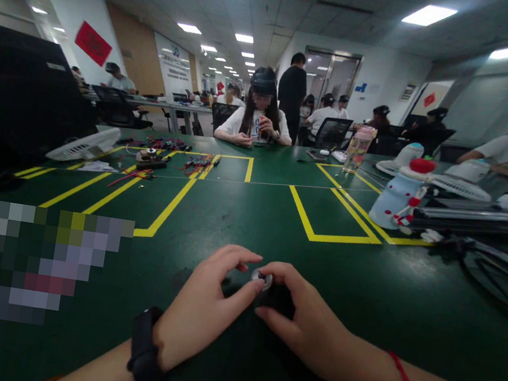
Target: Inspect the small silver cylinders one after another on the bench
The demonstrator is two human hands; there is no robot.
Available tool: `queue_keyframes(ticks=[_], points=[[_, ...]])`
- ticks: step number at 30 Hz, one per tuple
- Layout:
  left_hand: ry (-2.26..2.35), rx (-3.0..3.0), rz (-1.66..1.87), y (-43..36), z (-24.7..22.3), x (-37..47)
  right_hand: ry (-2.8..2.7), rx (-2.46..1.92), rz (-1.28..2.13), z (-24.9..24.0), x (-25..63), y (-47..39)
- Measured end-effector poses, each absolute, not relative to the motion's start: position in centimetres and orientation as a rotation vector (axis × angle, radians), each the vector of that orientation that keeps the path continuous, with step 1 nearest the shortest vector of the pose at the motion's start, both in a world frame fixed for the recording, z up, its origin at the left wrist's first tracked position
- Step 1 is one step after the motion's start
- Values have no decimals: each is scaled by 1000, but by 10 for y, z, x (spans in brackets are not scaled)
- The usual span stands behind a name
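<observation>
Near the middle of the green table is a small round silvery piece, partly covered by fingertips. My left hand, with a black band on its wrist, has its thumb on this piece and its index finger just above it. From the other side, my right hand rests its index fingertip against the piece. Its thumb is held apart, lower down, with a gap between. A red string circles my right wrist. The remaining fingers of both hands are mostly hidden, and the exact kind of the piece is too small to tell.
Yellow tape lines mark the table. At left lie tangled wires, a white fan and a black monitor. To the right stand a blue bottle, a clear tumbler and metal rails. A person sits opposite.
</observation>
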State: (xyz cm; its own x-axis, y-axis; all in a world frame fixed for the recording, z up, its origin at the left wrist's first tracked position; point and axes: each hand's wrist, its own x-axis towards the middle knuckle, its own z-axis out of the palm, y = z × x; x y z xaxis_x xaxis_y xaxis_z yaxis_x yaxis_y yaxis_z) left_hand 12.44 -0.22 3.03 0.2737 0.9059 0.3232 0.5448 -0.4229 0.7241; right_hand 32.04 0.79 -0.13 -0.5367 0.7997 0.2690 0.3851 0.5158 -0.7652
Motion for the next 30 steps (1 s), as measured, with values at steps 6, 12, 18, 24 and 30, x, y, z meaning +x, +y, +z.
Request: queue_keyframes(ticks=[6,12,18,24,30], points=[[1305,2033,1021,-2,40,135,-2042,-995,860,-10,319,14],[1378,1887,1098,5,45,124,-2062,-1052,893,-6,321,15],[1479,2017,819,10,26,117,-2082,-1106,844,0,322,15],[1500,2120,655,9,10,124,-2088,-1126,866,1,319,12],[1499,1948,786,9,31,98,-1942,-1249,687,16,349,23]])
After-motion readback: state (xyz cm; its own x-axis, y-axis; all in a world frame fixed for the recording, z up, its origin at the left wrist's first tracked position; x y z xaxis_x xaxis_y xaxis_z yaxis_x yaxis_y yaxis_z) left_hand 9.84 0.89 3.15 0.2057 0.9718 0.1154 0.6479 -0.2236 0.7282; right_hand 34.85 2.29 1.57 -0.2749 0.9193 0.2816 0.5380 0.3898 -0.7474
